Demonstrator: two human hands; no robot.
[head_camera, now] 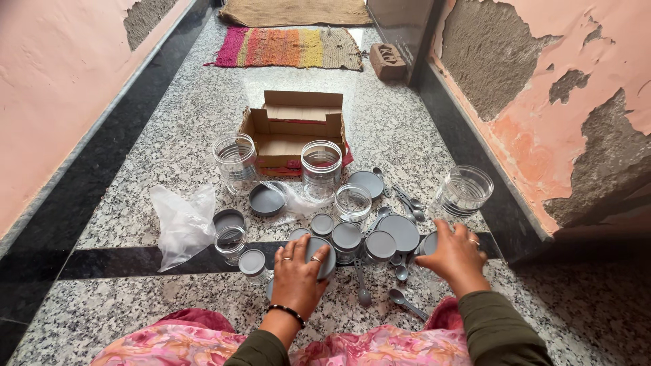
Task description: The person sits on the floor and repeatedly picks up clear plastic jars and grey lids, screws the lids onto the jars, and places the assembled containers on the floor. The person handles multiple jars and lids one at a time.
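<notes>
open brown cardboard box (296,132) on granite floor (169,298), clear plastic bag (182,224) left.

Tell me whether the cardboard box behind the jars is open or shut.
Open: the cardboard box has its flaps folded outward.

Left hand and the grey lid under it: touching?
Touching. Head view: the left hand lies palm-down on the grey lid, fingers spread across its top with no gap visible.

A speckled granite floor (169,298) carries clear jars (321,168), grey lids (266,200), spoons (405,303), a cardboard box (296,132) and a plastic bag (182,224).
</notes>
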